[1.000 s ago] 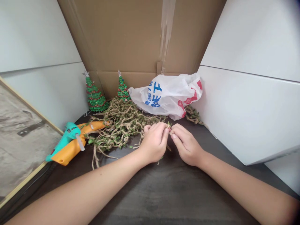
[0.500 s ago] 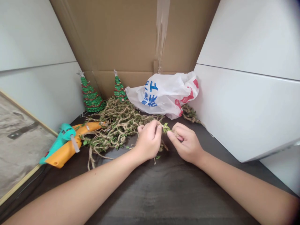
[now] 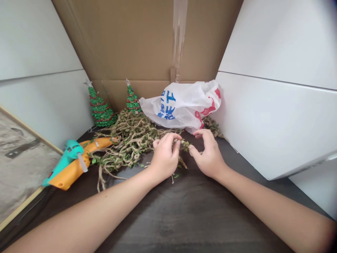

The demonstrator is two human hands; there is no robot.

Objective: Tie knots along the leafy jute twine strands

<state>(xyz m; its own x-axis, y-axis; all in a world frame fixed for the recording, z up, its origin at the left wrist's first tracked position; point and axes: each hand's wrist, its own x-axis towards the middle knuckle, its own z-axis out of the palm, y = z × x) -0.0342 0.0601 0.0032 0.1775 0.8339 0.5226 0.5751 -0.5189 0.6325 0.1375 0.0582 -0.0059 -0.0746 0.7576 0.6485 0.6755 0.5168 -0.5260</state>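
A leafy jute twine (image 3: 185,144) with small green leaves runs between my hands. My left hand (image 3: 166,154) has it pinched between thumb and fingers. My right hand (image 3: 210,154) is at the twine's right end, thumb and fingers spread apart; the thumb tip lies close to the leaves, and I cannot tell if it touches. Just behind and to the left of my left hand spreads a tangled heap of the same leafy twine (image 3: 131,142). A few loose leaves (image 3: 176,175) lie on the dark table below my hands.
A white plastic bag (image 3: 181,105) rests behind the hands. Two small green Christmas trees, one larger (image 3: 101,109) and one smaller (image 3: 132,100), stand at the back left. A teal glue gun (image 3: 61,161) and an orange tool (image 3: 67,174) lie left. White panels (image 3: 268,130) and cardboard (image 3: 131,42) enclose the table.
My right hand has loosened its pinch on the twine, its fingers now lifted and apart from the thumb. My left hand still grips. The view has shifted slightly.
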